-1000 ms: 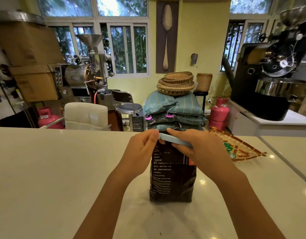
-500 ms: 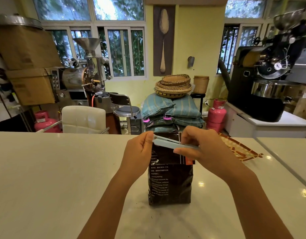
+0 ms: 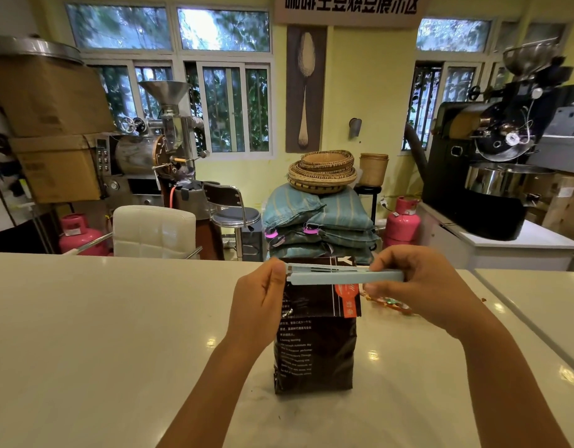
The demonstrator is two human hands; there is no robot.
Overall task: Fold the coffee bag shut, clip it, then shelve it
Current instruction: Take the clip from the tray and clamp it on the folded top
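A dark coffee bag (image 3: 314, 350) with white print and a red label stands upright on the white counter (image 3: 101, 334). Its top flap is folded over toward me. A long pale blue clip (image 3: 340, 278) lies level across the folded top. My left hand (image 3: 259, 295) pinches the bag's top left corner at the clip's left end. My right hand (image 3: 424, 286) grips the clip's right end between thumb and fingers. Whether the clip's jaws are snapped together cannot be told.
A shallow patterned tray (image 3: 389, 303) lies on the counter behind my right hand. Beyond the counter stand a white chair (image 3: 153, 231), stacked teal sacks (image 3: 318, 221) with woven baskets (image 3: 323, 171), pink gas cylinders (image 3: 402, 221), and two coffee roasters (image 3: 496, 150).
The clip has gone from tilted to level across the bag's top, and my right hand slid out to its right end. The view tilted upward a little.
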